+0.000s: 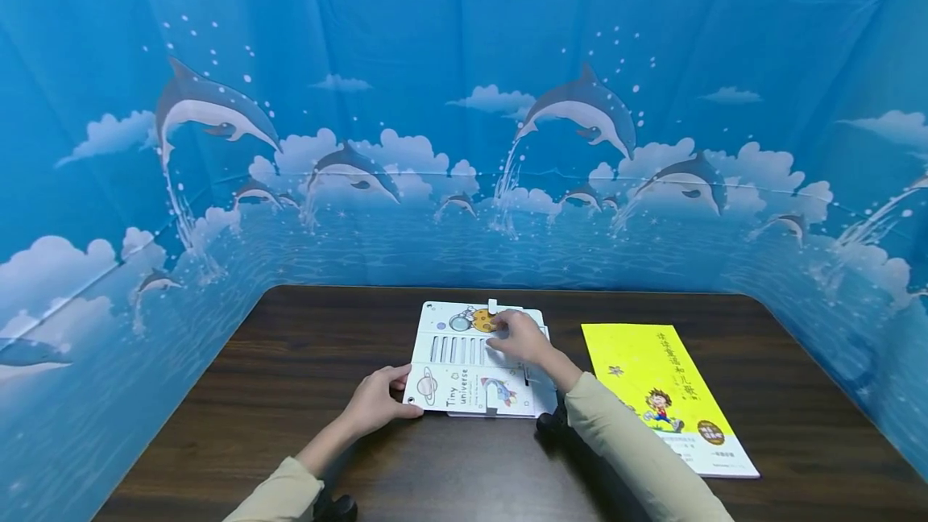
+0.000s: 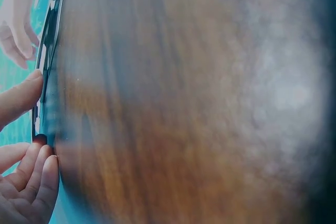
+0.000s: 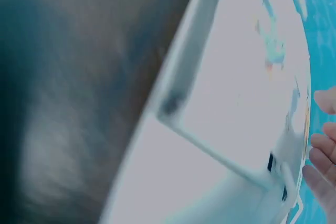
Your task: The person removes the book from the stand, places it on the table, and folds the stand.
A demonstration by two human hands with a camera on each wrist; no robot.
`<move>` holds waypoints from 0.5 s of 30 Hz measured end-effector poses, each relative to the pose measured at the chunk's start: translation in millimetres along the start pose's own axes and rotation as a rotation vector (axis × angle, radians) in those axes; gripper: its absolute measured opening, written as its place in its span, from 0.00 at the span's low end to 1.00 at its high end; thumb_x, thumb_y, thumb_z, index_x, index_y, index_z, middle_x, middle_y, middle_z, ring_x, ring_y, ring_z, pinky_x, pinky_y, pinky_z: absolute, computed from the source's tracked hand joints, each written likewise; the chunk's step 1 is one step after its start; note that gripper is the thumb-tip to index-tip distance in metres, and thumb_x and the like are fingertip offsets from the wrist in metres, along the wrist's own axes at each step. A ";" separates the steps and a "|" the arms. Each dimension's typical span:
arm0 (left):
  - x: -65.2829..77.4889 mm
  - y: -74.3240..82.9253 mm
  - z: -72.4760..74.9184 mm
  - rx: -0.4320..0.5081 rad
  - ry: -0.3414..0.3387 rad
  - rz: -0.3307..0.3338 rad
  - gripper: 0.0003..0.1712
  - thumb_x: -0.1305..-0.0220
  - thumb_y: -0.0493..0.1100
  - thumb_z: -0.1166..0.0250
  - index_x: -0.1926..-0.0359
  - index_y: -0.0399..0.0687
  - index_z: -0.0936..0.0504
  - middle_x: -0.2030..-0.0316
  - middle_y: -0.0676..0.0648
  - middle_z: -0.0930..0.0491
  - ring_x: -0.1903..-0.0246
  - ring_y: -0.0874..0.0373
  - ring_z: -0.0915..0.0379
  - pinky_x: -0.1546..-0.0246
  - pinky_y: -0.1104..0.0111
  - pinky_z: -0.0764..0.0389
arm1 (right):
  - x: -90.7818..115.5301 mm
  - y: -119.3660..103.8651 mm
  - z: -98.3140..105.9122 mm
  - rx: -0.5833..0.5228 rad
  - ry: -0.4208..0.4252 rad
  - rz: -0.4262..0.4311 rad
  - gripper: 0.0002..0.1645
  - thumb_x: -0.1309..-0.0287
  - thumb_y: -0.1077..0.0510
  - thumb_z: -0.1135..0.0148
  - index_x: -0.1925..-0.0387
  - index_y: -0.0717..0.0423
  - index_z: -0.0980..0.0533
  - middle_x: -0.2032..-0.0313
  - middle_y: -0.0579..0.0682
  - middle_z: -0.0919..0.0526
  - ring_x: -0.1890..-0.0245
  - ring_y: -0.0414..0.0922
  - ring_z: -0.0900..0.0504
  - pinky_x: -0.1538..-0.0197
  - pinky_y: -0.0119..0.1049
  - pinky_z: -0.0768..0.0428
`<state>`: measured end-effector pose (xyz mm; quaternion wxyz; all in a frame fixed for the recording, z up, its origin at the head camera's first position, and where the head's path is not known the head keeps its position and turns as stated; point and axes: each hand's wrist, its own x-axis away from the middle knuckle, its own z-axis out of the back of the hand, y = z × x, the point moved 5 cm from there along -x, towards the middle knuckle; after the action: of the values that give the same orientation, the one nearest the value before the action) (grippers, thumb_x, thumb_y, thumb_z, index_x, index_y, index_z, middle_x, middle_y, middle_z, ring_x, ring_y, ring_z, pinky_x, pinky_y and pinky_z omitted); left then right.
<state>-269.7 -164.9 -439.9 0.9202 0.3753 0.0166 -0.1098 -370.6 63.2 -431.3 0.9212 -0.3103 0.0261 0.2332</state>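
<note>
A white book stand (image 1: 455, 351), printed with planets and the words "Tiny universe", lies on the dark wooden table, with a row of slots across its middle. At its lower left corner my left hand (image 1: 377, 403) grips the edge; the left wrist view shows the thumb (image 2: 23, 98) and curled fingers on the stand's rim. Over the upper right part is my right hand (image 1: 524, 338), its fingers loosely bent beside the white tab (image 1: 492, 306) at the top. In the right wrist view the right fingers (image 3: 323, 156) appear apart from the stand; contact is hard to judge.
To the right lies a yellow book (image 1: 638, 361) with a cartoon child on its cover. Dark wooden table (image 1: 304, 353) surrounds both things. Behind stands a blue curtain (image 1: 435, 127) printed with dolphins and clouds.
</note>
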 end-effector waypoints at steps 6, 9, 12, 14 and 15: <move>-0.1 -0.3 -0.2 0.003 -0.010 0.004 0.41 0.64 0.42 0.24 0.45 0.34 0.27 0.68 0.52 0.25 0.68 0.61 0.32 0.69 0.71 0.31 | -15.2 15.8 3.2 -0.056 0.074 -0.098 0.22 0.52 0.61 0.35 0.54 0.67 0.25 0.63 0.55 0.21 0.63 0.46 0.24 0.58 0.40 0.25; -0.4 -0.5 0.8 0.008 -0.011 0.011 0.41 0.63 0.42 0.24 0.45 0.33 0.28 0.68 0.52 0.25 0.68 0.61 0.33 0.69 0.70 0.31 | -22.6 20.2 3.3 -0.085 0.095 -0.120 0.23 0.51 0.63 0.36 0.52 0.69 0.27 0.62 0.58 0.21 0.61 0.49 0.23 0.57 0.42 0.25; 0.1 -0.1 1.2 0.012 -0.015 0.012 0.41 0.63 0.41 0.24 0.45 0.33 0.28 0.68 0.52 0.25 0.68 0.61 0.32 0.70 0.70 0.31 | -29.6 23.0 1.8 -0.090 0.092 -0.145 0.24 0.48 0.61 0.38 0.49 0.69 0.28 0.60 0.58 0.22 0.59 0.50 0.23 0.56 0.43 0.25; 0.2 0.1 1.2 0.011 -0.014 0.009 0.41 0.64 0.41 0.24 0.45 0.33 0.28 0.68 0.52 0.25 0.68 0.61 0.32 0.70 0.71 0.30 | -34.0 25.2 0.2 -0.074 0.082 -0.163 0.25 0.46 0.60 0.39 0.47 0.69 0.29 0.61 0.57 0.22 0.60 0.49 0.24 0.56 0.42 0.26; 0.1 0.3 1.0 0.010 -0.014 0.007 0.41 0.64 0.41 0.24 0.45 0.32 0.28 0.68 0.52 0.25 0.67 0.61 0.32 0.70 0.71 0.30 | -36.0 26.5 -0.6 -0.062 0.077 -0.174 0.25 0.45 0.59 0.40 0.47 0.69 0.30 0.61 0.56 0.23 0.61 0.48 0.25 0.57 0.42 0.26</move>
<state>-269.6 -165.4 -439.1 0.9187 0.3794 0.0085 -0.1093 -414.4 66.5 -439.6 0.9263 -0.3485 0.0273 0.1406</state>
